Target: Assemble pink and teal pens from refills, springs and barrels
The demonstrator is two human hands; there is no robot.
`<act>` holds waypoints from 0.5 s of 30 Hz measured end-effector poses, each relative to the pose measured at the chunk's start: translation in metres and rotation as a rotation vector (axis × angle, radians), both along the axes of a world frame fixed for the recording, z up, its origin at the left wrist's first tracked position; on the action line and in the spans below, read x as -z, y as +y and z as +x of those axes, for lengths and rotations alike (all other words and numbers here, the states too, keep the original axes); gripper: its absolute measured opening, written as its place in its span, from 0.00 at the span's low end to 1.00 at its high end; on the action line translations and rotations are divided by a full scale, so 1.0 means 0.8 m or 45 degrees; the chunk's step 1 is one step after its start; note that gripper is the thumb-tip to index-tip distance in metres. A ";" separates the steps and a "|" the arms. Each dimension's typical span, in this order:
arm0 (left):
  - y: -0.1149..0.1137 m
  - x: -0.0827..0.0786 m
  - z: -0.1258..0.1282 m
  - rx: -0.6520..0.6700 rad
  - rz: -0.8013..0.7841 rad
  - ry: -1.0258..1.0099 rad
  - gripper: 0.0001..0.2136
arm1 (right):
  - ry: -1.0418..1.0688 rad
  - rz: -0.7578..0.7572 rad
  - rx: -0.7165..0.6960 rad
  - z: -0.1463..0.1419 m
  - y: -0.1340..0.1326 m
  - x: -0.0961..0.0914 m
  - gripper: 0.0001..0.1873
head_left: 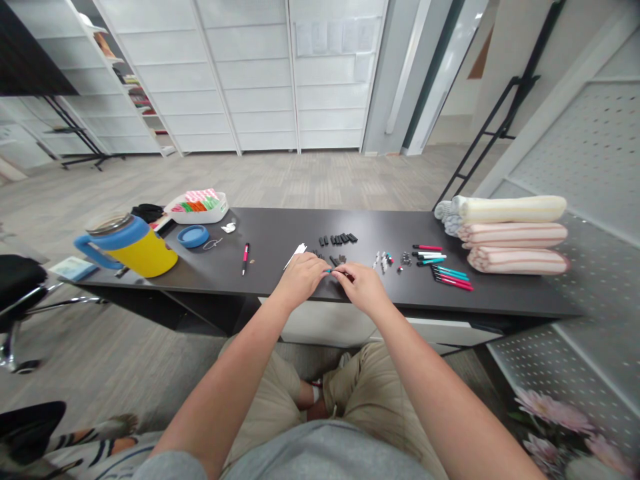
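Observation:
My left hand (303, 275) and my right hand (364, 285) meet over the desk's front edge, fingers pinched on a small teal and black pen part (329, 271). Much of that part is hidden by the fingertips. Just beyond the hands lie dark small pieces (340, 259) and a row of short black pieces (344, 239). A bundle of thin white sticks (295, 255) rests by my left hand. To the right are small clear and metallic pieces (384, 261), and pink, teal and white pen barrels (453, 274). A red and black pen (245, 259) lies to the left.
On the dark desk (273, 230), a yellow and blue mug (145, 248), a blue lid (193, 235) and a white basket (213, 212) of colourful packets stand left. Rolled towels (517, 235) are stacked at the right end. A seated person's leg (105, 433) shows lower left.

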State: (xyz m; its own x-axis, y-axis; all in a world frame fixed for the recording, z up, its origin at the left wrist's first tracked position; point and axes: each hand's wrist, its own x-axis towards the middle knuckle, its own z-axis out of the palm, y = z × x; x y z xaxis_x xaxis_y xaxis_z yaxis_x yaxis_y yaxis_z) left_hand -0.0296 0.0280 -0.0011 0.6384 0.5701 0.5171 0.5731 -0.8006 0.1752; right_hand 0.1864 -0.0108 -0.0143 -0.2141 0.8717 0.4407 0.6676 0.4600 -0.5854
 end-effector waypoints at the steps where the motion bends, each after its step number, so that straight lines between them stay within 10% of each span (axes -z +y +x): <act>1: 0.000 0.000 0.000 0.001 0.001 0.000 0.10 | 0.002 -0.002 -0.002 0.000 0.000 0.000 0.10; 15: 0.002 0.003 0.000 0.003 0.085 -0.012 0.09 | -0.072 -0.011 0.024 -0.006 -0.003 -0.006 0.10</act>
State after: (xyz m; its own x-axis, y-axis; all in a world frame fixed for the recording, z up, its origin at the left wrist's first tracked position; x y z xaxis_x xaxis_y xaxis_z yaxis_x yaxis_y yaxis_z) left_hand -0.0297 0.0295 -0.0034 0.6347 0.5328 0.5598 0.5698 -0.8119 0.1267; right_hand 0.1815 -0.0133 -0.0096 -0.2219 0.8797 0.4206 0.7081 0.4419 -0.5507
